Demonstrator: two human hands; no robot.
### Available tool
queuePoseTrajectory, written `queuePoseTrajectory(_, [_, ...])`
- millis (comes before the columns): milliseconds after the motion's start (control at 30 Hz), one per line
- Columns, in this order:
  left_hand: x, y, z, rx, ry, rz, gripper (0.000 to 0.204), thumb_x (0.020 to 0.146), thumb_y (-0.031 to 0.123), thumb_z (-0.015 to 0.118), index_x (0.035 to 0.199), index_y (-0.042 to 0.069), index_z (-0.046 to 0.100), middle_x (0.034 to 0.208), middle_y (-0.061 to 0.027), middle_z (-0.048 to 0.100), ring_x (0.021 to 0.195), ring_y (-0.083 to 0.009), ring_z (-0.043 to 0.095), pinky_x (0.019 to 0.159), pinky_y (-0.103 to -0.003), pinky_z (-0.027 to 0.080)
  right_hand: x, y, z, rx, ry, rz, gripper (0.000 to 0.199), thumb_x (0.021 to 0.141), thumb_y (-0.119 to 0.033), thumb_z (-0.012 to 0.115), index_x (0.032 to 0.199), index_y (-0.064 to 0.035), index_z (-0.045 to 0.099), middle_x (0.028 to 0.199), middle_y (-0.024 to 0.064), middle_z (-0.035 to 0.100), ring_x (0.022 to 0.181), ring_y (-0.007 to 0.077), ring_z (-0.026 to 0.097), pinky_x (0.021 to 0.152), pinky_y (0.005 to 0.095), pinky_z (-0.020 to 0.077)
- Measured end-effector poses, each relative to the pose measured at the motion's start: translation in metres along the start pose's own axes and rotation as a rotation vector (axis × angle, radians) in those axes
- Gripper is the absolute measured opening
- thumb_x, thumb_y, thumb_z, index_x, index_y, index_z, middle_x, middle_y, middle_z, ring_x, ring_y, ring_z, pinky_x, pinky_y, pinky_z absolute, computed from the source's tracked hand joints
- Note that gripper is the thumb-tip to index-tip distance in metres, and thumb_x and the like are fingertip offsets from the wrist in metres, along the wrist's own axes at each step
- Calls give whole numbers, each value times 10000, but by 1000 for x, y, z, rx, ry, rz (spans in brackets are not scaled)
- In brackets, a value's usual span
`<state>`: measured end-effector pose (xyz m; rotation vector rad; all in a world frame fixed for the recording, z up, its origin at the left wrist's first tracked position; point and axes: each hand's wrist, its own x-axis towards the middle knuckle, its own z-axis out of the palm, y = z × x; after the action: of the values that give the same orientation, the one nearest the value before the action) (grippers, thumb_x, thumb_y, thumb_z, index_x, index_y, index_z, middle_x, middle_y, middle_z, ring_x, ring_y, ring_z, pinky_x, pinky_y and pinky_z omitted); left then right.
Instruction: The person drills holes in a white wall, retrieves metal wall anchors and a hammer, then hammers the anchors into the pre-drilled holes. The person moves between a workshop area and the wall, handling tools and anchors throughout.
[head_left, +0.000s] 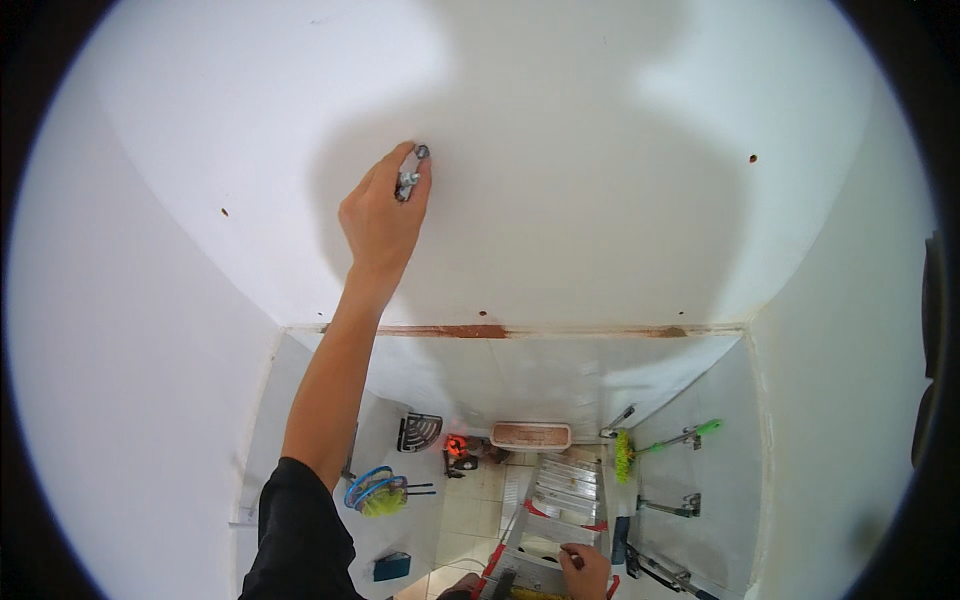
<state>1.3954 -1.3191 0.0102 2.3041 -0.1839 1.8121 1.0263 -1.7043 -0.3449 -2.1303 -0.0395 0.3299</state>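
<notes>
My left hand (pixel 385 215) is raised against the white wall (pixel 560 190), its thumb and fingers closed in a pinch. Between the fingertips is a metal anchor bolt (pixel 422 151), its round end at the wall surface. More shiny metal hardware (pixel 407 185) sits inside the same grip, partly covered by the fingers. Down by the top of an aluminium stepladder (pixel 567 490), my right hand (pixel 588 574) has its fingers curled together. Whatever it may hold is too small to make out.
Drilled holes mark the wall, one at right (pixel 753 158) and one at left (pixel 225 212). Far below are a reddish rectangular basin (pixel 531 436), a black corner rack (pixel 420 432), a coiled blue hose (pixel 372 488), an orange tool (pixel 457 446) and a green-handled brush (pixel 625 455).
</notes>
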Motion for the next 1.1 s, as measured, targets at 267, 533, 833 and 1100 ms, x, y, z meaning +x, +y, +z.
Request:
queuePoseTrajectory(267, [8, 0, -5, -24, -90, 23, 172, 927, 155, 806, 1049, 37, 778, 721, -32, 678, 524, -75, 493, 494, -251, 398, 14, 13, -3, -23, 46, -114, 294, 998, -262, 720, 1181, -34, 752, 1029, 150, 767, 785, 274, 738, 729, 419, 584])
queuePoseTrajectory(533, [30, 6, -25, -212, -357, -354, 160, 1003, 171, 720, 1065, 31, 767, 691, -35, 638, 556, -87, 437, 536, -267, 405, 18, 13, -9, 47, 11, -58, 292, 1023, -268, 692, 1188, -35, 750, 1033, 135, 774, 811, 261, 748, 742, 415, 593])
queuePoseTrajectory(833, [31, -3, -22, -16, -385, -64, 110, 1008, 115, 670, 1066, 24, 689, 746, -111, 681, 568, -180, 507, 571, -338, 434, 10, 8, -24, 16, 41, -56, 276, 1027, -263, 674, 1175, -43, 751, 1064, 136, 767, 813, 275, 745, 756, 426, 591])
queuePoseTrajectory(1100, [29, 1, -22, -122, -363, -211, 130, 1044, 147, 640, 1077, 27, 678, 812, -135, 703, 565, -195, 529, 591, -336, 469, 9, 5, -25, 31, 14, 52, 277, 1035, -266, 660, 1216, -74, 747, 1081, 164, 761, 835, 298, 744, 783, 445, 589])
